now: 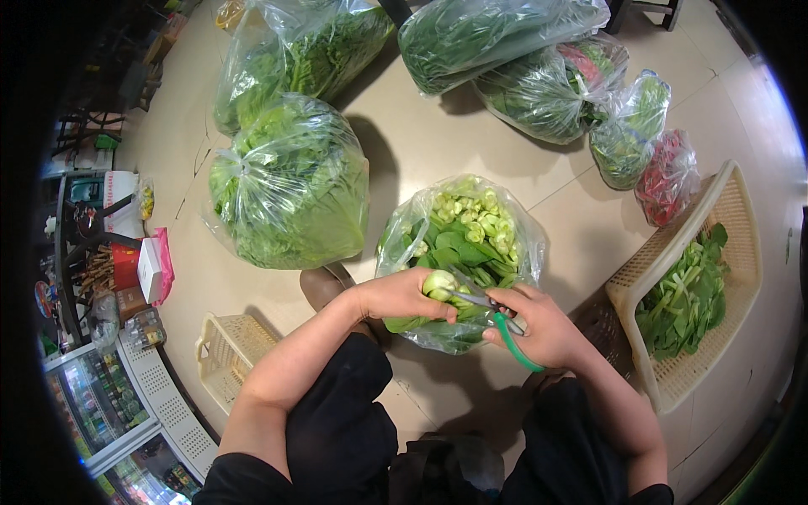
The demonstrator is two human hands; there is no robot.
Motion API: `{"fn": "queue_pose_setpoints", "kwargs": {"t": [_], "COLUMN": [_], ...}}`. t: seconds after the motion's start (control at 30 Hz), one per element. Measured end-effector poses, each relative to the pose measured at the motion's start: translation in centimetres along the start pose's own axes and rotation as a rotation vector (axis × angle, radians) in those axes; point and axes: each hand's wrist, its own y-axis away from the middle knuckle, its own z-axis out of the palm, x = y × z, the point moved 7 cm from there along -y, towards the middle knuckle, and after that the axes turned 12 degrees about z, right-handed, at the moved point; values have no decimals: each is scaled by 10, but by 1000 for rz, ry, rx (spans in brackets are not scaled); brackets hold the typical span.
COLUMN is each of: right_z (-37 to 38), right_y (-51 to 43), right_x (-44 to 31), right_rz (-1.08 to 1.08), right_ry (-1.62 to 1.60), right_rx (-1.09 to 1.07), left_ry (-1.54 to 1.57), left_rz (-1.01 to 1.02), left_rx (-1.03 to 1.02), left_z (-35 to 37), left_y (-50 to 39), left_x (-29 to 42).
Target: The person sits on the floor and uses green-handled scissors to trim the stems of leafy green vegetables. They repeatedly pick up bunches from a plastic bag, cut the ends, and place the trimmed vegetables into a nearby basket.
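My left hand [404,295] is closed around a head of bok choy [440,284], its pale base turned up towards my right hand. In my right hand [536,325] are green-handled scissors [512,344], with the blades [470,298] against the base of that head. Both hands are over an opened clear plastic bag [457,344], which is full of bok choy heads [470,221]. To my right, cut leafy greens [688,297] lie in a cream plastic basket [726,372]. Part of the held leaves is hidden by my fingers.
Bagged lettuce [290,189] stands at left, another bag of greens [315,57] behind it. Further bagged greens [499,38] and a bag of red chillies [666,180] lie along the far right. A smaller cream basket [230,353] and a glass-topped cooler [104,404] are at left.
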Motion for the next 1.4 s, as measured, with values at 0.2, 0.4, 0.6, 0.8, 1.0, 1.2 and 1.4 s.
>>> {"fn": "queue_pose_setpoints", "kwargs": {"t": [0.2,0.4,0.6,0.8,1.0,1.2,1.4], "right_z": [-2,-4,4,14,8,18,27], "right_y": [4,3,3,-1,-1,0,-2], "right_x": [-18,-22,-15,5,41,85,80], "right_rz": [-17,-2,-31,49,268,392,247], "right_ry": [116,69,4,-25,-104,-30,-465], "right_rx": [-32,-81,-91,-107,99,119,183], "left_ry": [-36,10,202,487,-56,134,257], "left_rz": [84,31,-56,-96,30,151,450], "left_rx": [-126,-250,-244,-230,-170,79,251], "left_z": [12,17,20,27,23,43,185], "left_y": [-2,-3,-1,-10,-19,-52,-232], "left_x": [12,13,-2,-22,10,90,166]}}
